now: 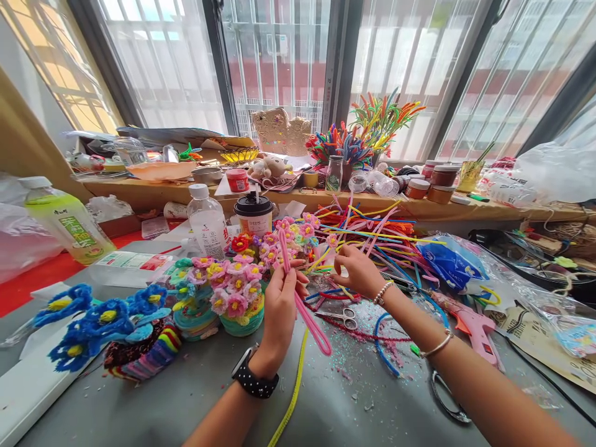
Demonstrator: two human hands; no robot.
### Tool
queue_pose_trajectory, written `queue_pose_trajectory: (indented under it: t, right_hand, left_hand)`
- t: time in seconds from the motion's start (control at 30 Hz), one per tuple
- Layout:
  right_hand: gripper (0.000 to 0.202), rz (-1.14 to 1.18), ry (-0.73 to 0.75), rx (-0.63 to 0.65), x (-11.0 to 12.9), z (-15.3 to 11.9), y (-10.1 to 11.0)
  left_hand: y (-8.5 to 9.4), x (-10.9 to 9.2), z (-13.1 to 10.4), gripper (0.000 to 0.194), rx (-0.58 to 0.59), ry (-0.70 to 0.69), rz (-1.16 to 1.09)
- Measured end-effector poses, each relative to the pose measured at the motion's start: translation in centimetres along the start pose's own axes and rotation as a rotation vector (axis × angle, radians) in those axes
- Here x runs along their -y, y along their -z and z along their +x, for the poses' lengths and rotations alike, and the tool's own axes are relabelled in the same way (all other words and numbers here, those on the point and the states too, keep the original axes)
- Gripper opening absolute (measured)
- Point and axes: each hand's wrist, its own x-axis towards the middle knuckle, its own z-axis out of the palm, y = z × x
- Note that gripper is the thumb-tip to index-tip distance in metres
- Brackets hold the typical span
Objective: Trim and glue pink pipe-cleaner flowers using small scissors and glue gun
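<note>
My left hand (280, 301) is closed around folded pink pipe cleaners (313, 326), whose looped end points down and to the right over the grey table. My right hand (357, 271) is raised in front of the loose pipe cleaners (372, 233), its fingers curled together in a pinch. Whatever sits between those fingertips, if anything, is too small to make out. Just left of my left hand, pink pipe-cleaner flowers (236, 282) fill a green pot (244, 323). Below and between the hands lie small scissors (342, 317).
Blue flowers (107, 316) in a striped pot (144, 354) stand at left. A lidded cup (254, 214) and a bottle (205, 217) stand behind. At right are a pink glue gun (475, 329) and a blue packet (451, 264). A yellow tape measure (294, 397) runs toward me.
</note>
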Motion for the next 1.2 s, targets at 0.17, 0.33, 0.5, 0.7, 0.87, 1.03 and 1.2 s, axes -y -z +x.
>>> queue_pose_trajectory:
  t: [0.17, 0.33, 0.5, 0.7, 0.87, 1.03, 1.2]
  right_hand:
    - [0.025, -0.07, -0.015, 0.05, 3.1, -1.0, -1.7]
    - [0.02, -0.099, -0.154, 0.069, 4.6, -0.8, -3.1]
    - [0.037, -0.051, -0.23, 0.073, 4.9, -0.5, -2.8]
    - [0.033, 0.01, -0.277, 0.082, 5.5, 0.5, -3.2]
    - [0.025, 0.049, -0.282, 0.042, 5.8, 0.8, -3.0]
    - [0.024, 0.091, -0.25, -0.057, 4.9, -1.5, -0.6]
    - [0.025, 0.134, -0.289, -0.163, 0.9, -6.5, 1.7]
  left_hand:
    - [0.1, 0.4, 0.0, 0.018, 0.033, -0.013, -0.004]
    - [0.1, 0.3, 0.0, 0.019, 0.055, 0.003, -0.01]
    - [-0.2, -0.1, -0.2, 0.019, 0.068, 0.019, -0.031]
    - [-0.4, -0.2, -0.4, 0.02, 0.07, 0.044, -0.042]
    - [-0.4, -0.2, -0.4, 0.019, 0.069, 0.029, -0.042]
    - [-0.1, 0.0, -0.1, 0.018, 0.039, -0.006, -0.055]
    - [0.1, 0.3, -0.1, 0.018, 0.041, -0.023, -0.037]
